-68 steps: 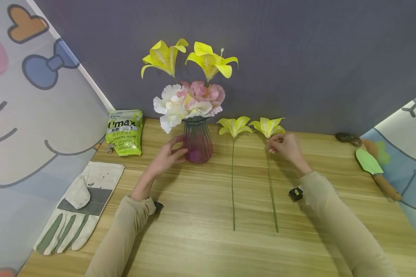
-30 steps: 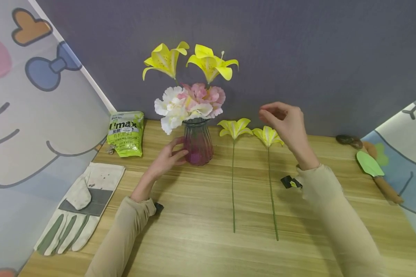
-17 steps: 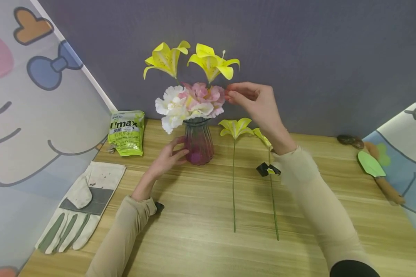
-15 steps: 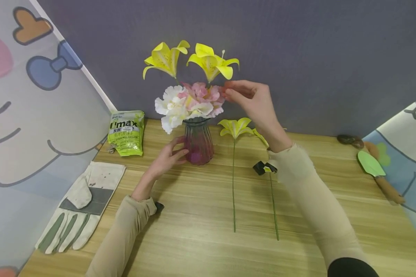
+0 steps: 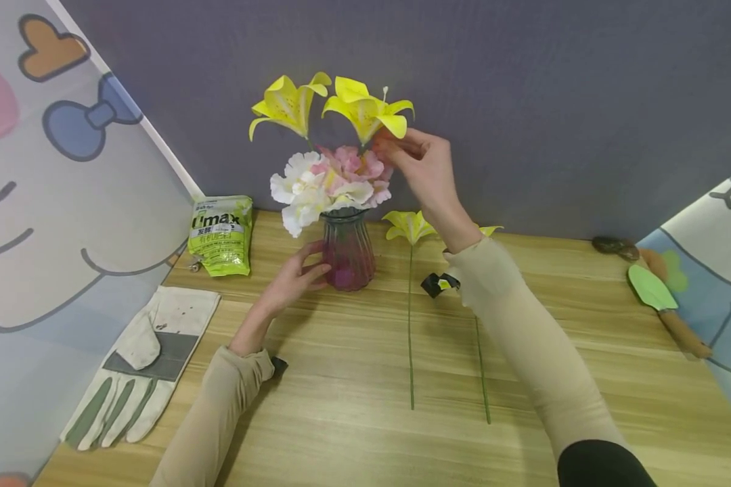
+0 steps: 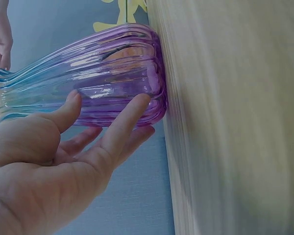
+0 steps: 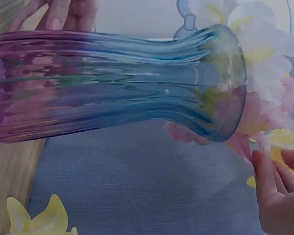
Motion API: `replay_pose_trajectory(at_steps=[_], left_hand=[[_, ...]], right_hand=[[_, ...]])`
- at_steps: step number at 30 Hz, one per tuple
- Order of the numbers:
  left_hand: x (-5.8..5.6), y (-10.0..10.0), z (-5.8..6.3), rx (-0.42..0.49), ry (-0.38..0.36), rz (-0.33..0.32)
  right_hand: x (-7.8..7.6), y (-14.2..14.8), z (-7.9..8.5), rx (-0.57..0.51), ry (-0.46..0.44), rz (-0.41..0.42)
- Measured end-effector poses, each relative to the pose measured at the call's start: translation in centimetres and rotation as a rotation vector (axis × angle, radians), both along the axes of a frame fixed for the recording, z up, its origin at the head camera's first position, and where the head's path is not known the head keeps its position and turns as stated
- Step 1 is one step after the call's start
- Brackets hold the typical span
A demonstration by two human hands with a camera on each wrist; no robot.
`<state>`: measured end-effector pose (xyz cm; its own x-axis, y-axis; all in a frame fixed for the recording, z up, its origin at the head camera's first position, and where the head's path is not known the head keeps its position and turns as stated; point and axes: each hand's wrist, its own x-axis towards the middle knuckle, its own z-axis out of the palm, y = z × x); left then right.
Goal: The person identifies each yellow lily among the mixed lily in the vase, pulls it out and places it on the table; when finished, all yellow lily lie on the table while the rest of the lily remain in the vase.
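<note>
A ribbed glass vase (image 5: 348, 253), purple below and blue-green above, stands upright with white flowers (image 5: 304, 193), pink flowers (image 5: 353, 166) and two yellow lilies (image 5: 365, 111) in it. At its lower left side, my left hand (image 5: 292, 279) rests fairly straight fingers (image 6: 125, 125) against the glass. My right hand (image 5: 426, 166) reaches to the bouquet's right side, fingertips partly hidden at the right lily's base. In the right wrist view these fingers (image 7: 264, 171) touch a pink petal (image 7: 242, 147); whether they pinch it is unclear.
Two more yellow lilies lie on the wooden table: one stem (image 5: 411, 325) is in plain view, another (image 5: 482, 365) passes under the right forearm. A fertilizer bag (image 5: 220, 237) and work glove (image 5: 140, 365) lie left. Dark stones (image 5: 615, 247) and a green-bladed trowel (image 5: 652, 287) lie right.
My right hand has left the rightmost lily on the table, risen, and moved left to the bouquet. The right lily in the vase has shifted slightly left. My left hand stays at the vase.
</note>
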<state>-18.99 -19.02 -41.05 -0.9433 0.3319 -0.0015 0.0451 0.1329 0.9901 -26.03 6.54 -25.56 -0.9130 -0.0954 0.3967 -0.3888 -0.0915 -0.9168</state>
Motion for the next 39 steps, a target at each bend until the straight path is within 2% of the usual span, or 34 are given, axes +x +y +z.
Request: replay_pose_trajectory(at_steps=[8,21,26,33,39], left_hand=[[0.1,-0.1,0.0,0.005,-0.004,-0.003],[0.0,-0.1,-0.1,0.001,-0.001,-0.001],[-0.1,-0.1,-0.2,-0.017,0.003,0.004],[-0.2,0.1,-0.1,-0.014,0.004,0.004],[-0.2,0.0,-0.1,-0.016,0.000,0.004]], right_hand=[[-0.8,-1.1,0.0,0.069,-0.079,0.009],[-1.0,-2.6,0.0,0.129,-0.088,-0.011],[-1.2,-2.7,-0.1,0.161,-0.049,-0.032],[-0.7,-2.1,-0.3,0.110,-0.002,-0.028],[-0.1,-1.3,-0.6,0.048,-0.039,-0.065]])
